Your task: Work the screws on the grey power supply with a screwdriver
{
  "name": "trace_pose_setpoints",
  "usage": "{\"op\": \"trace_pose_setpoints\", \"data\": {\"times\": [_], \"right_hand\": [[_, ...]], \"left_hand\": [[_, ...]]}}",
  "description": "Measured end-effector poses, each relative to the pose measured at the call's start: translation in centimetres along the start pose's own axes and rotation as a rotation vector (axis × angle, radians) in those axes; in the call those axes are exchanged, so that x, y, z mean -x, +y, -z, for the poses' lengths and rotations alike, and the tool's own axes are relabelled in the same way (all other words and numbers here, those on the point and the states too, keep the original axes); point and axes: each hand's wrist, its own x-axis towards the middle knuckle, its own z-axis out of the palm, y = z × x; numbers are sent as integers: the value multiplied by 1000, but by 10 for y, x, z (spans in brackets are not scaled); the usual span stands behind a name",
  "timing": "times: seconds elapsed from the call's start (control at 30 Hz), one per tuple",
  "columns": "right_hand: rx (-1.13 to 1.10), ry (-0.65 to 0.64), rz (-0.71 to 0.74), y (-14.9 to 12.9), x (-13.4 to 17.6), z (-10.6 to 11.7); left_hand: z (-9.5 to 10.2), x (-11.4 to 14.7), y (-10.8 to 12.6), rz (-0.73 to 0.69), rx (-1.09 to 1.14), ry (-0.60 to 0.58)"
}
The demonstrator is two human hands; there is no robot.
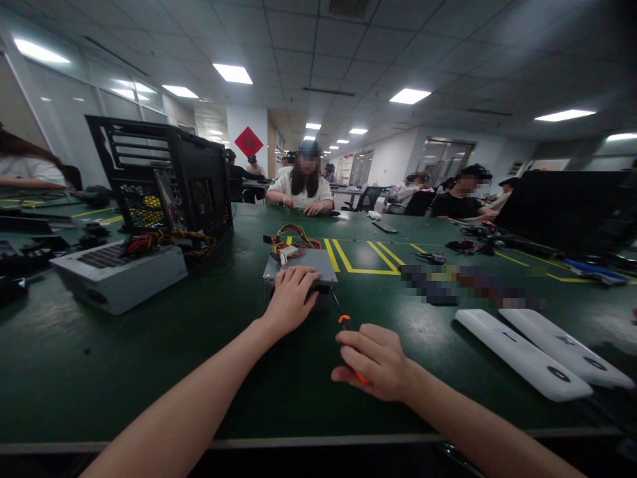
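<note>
Broadly, the green desk (209, 372) carries everything, and other people sit at work along its far side. At the left stands an open black PC case (164, 176) with a loose grey power supply (119, 275) lying in front of it; at the right lie two white panels (542, 352). In the middle, just ahead of the person, sits a smaller grey power supply (318, 262), its bundle of coloured cables (291, 240) coiled on its far end. The left hand (291, 295) lies flat on top of that unit, fingers spread and pressing down, closed around nothing. The right hand (375, 362) is curled tight around the orange handle of a screwdriver (344, 323), whose thin shaft angles up to the near right edge of the unit. This looks like the step of working a screw on the casing; the next move would call for a seated tip, steady downward pressure and the unit held from sliding.
</note>
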Motion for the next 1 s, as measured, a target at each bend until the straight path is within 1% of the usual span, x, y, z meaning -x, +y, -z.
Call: {"op": "trace_pose_setpoints", "data": {"times": [0.07,0.2,0.3,0.37,0.43,0.53,0.6,0.7,0.83,0.93,1.0], "right_hand": [[-25,-51,8,0,1,-1],[-124,-134,-19,-2,3,0],[-111,-171,9,-4,1,2],[-90,-156,35,-4,-1,2],[-93,-107,31,-4,-2,0],[-135,-16,-38,-3,2,-4],[-158,21,-81,-1,5,-5],[-175,11,-99,1,8,-4],[-76,-58,-44,4,8,1],[-14,-2,-9,4,6,1],[-12,32,-15,4,6,0]], "left_hand": [[0,0,0,-1,3,-3],[1,0,0,-4,6,-1],[0,-1,0,-5,8,3],[0,0,0,-4,9,6],[-1,0,0,-4,8,8],[0,0,0,-5,8,6],[0,0,0,-6,11,1],[1,0,0,-8,12,-3],[0,0,-1,-13,10,2],[-1,0,-2,-6,6,11],[-2,0,-2,-4,4,15]]}}
